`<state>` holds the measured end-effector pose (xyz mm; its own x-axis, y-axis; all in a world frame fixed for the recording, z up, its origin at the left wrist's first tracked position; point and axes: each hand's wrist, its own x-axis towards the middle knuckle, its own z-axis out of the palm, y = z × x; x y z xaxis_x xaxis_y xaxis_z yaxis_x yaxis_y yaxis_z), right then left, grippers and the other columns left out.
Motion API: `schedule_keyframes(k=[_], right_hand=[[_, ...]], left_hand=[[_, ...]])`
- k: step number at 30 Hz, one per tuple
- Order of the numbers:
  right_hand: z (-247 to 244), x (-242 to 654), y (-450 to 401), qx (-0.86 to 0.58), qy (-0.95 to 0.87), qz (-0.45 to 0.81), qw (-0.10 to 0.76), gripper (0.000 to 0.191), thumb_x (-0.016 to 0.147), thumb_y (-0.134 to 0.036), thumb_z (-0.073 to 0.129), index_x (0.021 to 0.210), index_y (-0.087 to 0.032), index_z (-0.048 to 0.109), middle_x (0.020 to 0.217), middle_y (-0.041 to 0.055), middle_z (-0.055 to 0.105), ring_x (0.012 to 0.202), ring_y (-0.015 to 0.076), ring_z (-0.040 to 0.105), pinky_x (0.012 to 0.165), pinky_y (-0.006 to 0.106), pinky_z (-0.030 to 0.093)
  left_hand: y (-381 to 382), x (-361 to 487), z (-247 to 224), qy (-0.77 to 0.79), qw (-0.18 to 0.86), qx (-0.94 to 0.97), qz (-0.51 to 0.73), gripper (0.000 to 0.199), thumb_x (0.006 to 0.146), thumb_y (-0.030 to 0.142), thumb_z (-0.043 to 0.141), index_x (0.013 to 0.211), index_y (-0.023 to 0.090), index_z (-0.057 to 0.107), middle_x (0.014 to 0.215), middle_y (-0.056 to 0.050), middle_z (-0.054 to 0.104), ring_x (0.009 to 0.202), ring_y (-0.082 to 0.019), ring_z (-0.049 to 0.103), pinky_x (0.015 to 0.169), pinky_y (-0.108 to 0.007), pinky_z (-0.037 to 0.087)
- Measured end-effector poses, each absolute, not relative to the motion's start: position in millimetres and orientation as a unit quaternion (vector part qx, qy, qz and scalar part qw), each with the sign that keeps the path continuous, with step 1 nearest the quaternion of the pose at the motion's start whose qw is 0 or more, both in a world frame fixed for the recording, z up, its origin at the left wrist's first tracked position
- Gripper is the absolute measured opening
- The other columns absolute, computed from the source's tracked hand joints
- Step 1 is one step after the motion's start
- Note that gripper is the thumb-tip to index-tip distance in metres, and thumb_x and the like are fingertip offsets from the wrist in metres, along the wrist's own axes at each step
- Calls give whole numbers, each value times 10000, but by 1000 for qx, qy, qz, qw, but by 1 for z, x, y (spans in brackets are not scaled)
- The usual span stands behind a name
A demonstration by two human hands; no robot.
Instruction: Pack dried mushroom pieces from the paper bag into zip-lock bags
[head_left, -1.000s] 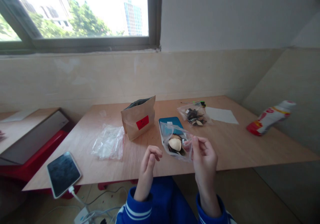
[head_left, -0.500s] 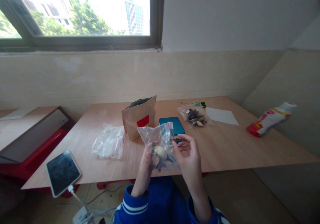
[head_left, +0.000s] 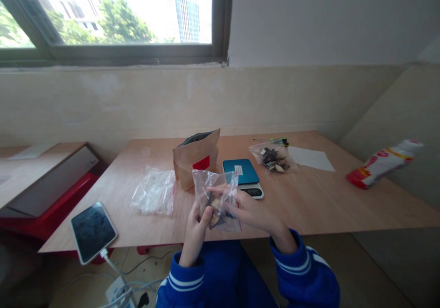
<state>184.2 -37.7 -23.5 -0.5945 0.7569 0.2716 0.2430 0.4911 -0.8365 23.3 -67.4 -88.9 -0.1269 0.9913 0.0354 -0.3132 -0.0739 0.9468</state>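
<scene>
A clear zip bag [head_left: 215,179] of dried pieces, dark and pale like dried mushrooms [head_left: 216,205], is held up just above the table's front edge. My left hand [head_left: 197,225] is closed around its lower left side, thumb pressed on the front. From the right, my right hand [head_left: 252,209] reaches to the bag's red-seal side. Its stretched, parted fingers show through the plastic and appear to be inside; their tips are partly hidden. Behind the bag lies a kitchen scale [head_left: 245,171] with a blue top and a dark display. Left of that stands an open brown paper pouch [head_left: 187,161] with a red label.
Flat clear bags [head_left: 154,191] lie on the left of the wooden table [head_left: 309,202]. A second filled zip bag [head_left: 275,156], a white paper [head_left: 311,158] and a leaning red-and-white bottle [head_left: 383,163] are on the right. A cabled phone [head_left: 94,232] sits at the front-left edge.
My right hand has moved from the bag's red seal edge leftward, its fingers now within the bag's outline. The bag has turned a little, and the scale's display has come into sight.
</scene>
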Motion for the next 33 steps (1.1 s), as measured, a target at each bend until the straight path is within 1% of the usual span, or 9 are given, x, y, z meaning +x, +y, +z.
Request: schedule_keyframes(k=[2,4,7,11,14,22,27,30,33], right_hand=[[-20,189,-28,-272,-822,429,258,403,930,-285,493,1322,-192,493,1327,94,552,1232,210,511,1068,379,376],[-16,191,-20,-251,-829,449,221,451,904,-305,545,1333,-183,474,1313,100,558,1220,219,520,1058,372,387],[-11,189,-12,-253,-826,453,220,442,849,-286,628,1265,-197,508,1238,75,590,1153,210,557,1011,349,423],[-8,182,-8,-289,-809,460,225,372,799,-277,676,1130,-186,532,1094,50,622,991,192,616,865,315,497],[-9,176,-7,-307,-811,432,246,352,777,-289,699,1074,-184,541,1027,36,624,938,184,617,844,313,499],[-8,174,-3,-302,-801,466,224,310,771,-295,702,1041,-182,601,992,36,651,892,183,636,777,295,523],[-8,180,-6,-313,-758,537,195,445,727,-275,739,1117,-158,559,995,51,663,896,201,653,761,311,539],[-8,179,-9,-328,-745,536,224,421,735,-241,725,1113,-160,559,1018,61,669,914,208,656,779,326,541],[-5,174,-12,-338,-725,532,278,424,727,-209,719,1117,-174,555,1060,64,673,934,207,661,811,333,540]], left_hand=[[-65,21,-91,431,535,388,615,501,682,486,732,1083,189,686,993,-86,711,800,-176,651,609,-231,510],[-64,20,-93,431,541,377,616,523,668,501,735,1081,185,685,858,-59,708,576,-108,578,435,-183,410],[-62,18,-94,434,537,376,617,483,681,481,736,1054,177,691,718,-16,664,459,-54,464,379,-161,326],[-62,17,-94,436,553,355,615,487,704,484,719,1079,177,672,692,-5,646,459,-53,460,371,-153,304],[-62,19,-95,417,584,313,622,489,732,493,692,1105,178,662,722,-12,652,506,-64,508,393,-144,320],[-62,27,-97,369,653,238,617,457,787,462,647,1154,192,658,1007,-97,708,757,-153,649,565,-198,453],[-61,27,-96,345,668,249,610,458,826,445,601,1199,180,633,1134,-118,679,955,-230,650,709,-264,498],[-60,27,-94,346,668,248,611,437,833,429,599,1194,185,634,1134,-107,679,928,-202,652,675,-230,488],[-61,28,-94,357,661,237,616,427,813,437,625,1153,179,650,1009,-79,703,733,-134,644,516,-181,430]])
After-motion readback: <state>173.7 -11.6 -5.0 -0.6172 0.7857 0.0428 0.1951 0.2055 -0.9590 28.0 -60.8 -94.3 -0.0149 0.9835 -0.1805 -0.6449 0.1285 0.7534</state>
